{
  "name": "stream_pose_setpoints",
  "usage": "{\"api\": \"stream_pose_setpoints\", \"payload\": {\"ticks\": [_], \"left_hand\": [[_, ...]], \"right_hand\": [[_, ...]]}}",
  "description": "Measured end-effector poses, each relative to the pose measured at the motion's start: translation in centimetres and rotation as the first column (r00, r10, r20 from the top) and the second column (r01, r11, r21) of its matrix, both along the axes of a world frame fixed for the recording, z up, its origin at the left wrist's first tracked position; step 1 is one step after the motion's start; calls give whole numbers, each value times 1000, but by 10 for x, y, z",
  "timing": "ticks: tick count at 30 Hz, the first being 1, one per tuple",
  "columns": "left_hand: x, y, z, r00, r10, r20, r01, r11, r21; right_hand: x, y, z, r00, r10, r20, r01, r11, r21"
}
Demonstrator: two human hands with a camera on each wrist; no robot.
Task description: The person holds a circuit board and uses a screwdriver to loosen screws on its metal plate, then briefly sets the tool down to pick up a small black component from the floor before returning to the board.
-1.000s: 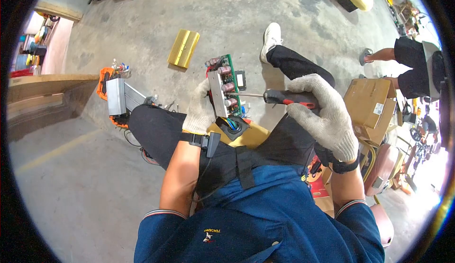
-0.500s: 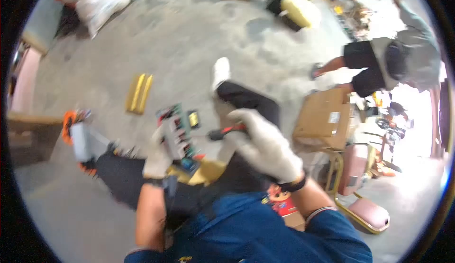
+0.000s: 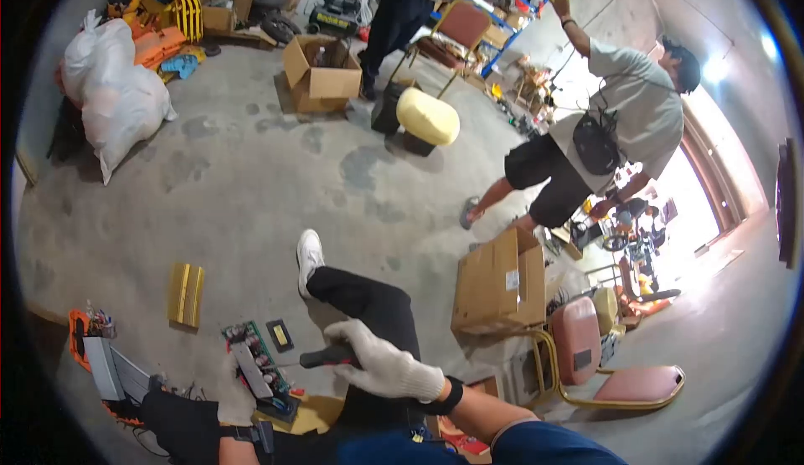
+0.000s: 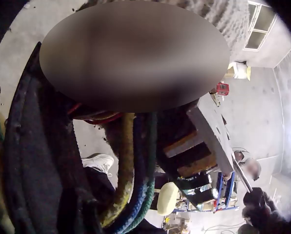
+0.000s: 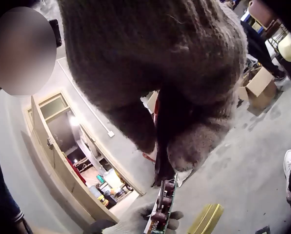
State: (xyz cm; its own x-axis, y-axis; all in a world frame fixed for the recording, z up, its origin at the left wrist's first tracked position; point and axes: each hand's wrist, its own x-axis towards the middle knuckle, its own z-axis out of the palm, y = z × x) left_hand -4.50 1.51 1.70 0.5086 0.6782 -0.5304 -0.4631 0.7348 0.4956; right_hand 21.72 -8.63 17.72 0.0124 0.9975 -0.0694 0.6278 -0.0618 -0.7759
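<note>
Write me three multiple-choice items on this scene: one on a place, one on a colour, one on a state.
1. Where does the yellow ribbed block lie?
A) on a chair
B) on the floor
C) in a box

2. What colour is the glove on the right hand?
A) white
B) orange
C) black

3. What is the right hand doing?
A) hanging open
B) lying flat on the ground
C) gripping the screwdriver

Key: B, the block rests on bare concrete. A, the knitted glove is white. C, the fingers curl round the handle, with the tip at the circuit board that the left hand holds.
</note>
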Motion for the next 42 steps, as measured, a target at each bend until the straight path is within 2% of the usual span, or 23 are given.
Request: {"api": "stream_pose_setpoints", "payload": {"ticks": [2, 4, 6, 8, 11, 13, 14, 15, 16, 17, 18, 21, 22, 23, 26, 28, 29, 30, 32, 34, 36, 40, 42], "left_hand": [[4, -1, -1, 999, 39, 17, -39, 999, 16], [5, -1, 5, 999, 49, 1, -49, 998, 35], [3, 1, 6, 999, 49, -21, -48, 998, 48], [1, 2, 3, 999, 16, 45, -16, 1000, 17], [1, -1, 3, 998, 12, -63, -9, 999, 47], [-5, 2, -18, 998, -32, 57, 33, 999, -17], [-3, 2, -2, 997, -64, 41, 65, 998, -11], [2, 3, 4, 1000, -14, 22, 15, 999, -46], [-4, 9, -4, 980, -87, 178, 102, 992, -77], [-2, 7, 0, 985, -67, 158, 73, 997, -34], [1, 8, 11, 997, -57, 49, 59, 998, -31], [-2, 7, 7, 990, -85, 114, 81, 996, 42], [4, 6, 25, 999, -50, -8, 50, 998, 35], [4, 7, 26, 999, -32, 15, 31, 999, 44], [2, 6, 12, 994, -53, 92, 46, 996, 75], [1, 8, 6, 985, -92, 143, 77, 992, 104], [1, 8, 4, 989, -87, 123, 74, 992, 105], [0, 8, 7, 991, -82, 102, 72, 992, 104], [2, 6, 13, 995, -59, 74, 52, 994, 95], [4, 6, 19, 998, -33, 50, 28, 995, 91], [5, 6, 21, 1000, -19, -12, 20, 996, 91], [4, 7, 21, 999, -46, -6, 46, 996, 80], [8, 5, 23, 999, 42, -6, -41, 995, 96]], "right_hand": [[-1, 3, 6, 1000, 14, -14, -14, 999, -29], [-6, 4, 16, 991, -122, -63, 96, 944, -316], [-7, 5, 15, 993, -108, -47, 90, 955, -281], [-8, 3, 14, 996, -87, -12, 83, 971, -224], [-2, -3, 3, 998, -26, -61, 20, 995, -96], [-3, -1, 4, 999, -16, -42, 16, 1000, 1], [-6, 0, 6, 995, -78, 61, 82, 994, -69], [-10, 1, 6, 988, -152, 36, 154, 985, -74], [-12, 4, 8, 979, -129, 159, 126, 992, 25], [-16, 4, 15, 981, -175, 88, 183, 979, -87], [-14, 6, 23, 988, -122, 94, 132, 985, -112], [-10, -1, 4, 999, -40, 34, 41, 999, -30], [-12, -1, 8, 998, -33, 62, 34, 999, -13], [-16, -2, 8, 998, -31, 50, 33, 999, -23], [-20, -3, 15, 989, -141, 35, 144, 983, -118], [-24, 2, 23, 968, -243, 68, 252, 931, -262], [-24, 0, 21, 977, -171, 126, 185, 976, -115], [-23, -1, 19, 977, -177, 120, 191, 974, -121], [-20, -1, 16, 994, -43, 99, 40, 999, 26], [-21, -1, 20, 997, -43, 68, 43, 999, 7], [-23, 0, 20, 988, -131, 76, 138, 986, -97], [-23, 4, 20, 972, -222, 79, 234, 946, -226], [-21, 0, 19, 995, -59, 78, 56, 998, 36]]}}
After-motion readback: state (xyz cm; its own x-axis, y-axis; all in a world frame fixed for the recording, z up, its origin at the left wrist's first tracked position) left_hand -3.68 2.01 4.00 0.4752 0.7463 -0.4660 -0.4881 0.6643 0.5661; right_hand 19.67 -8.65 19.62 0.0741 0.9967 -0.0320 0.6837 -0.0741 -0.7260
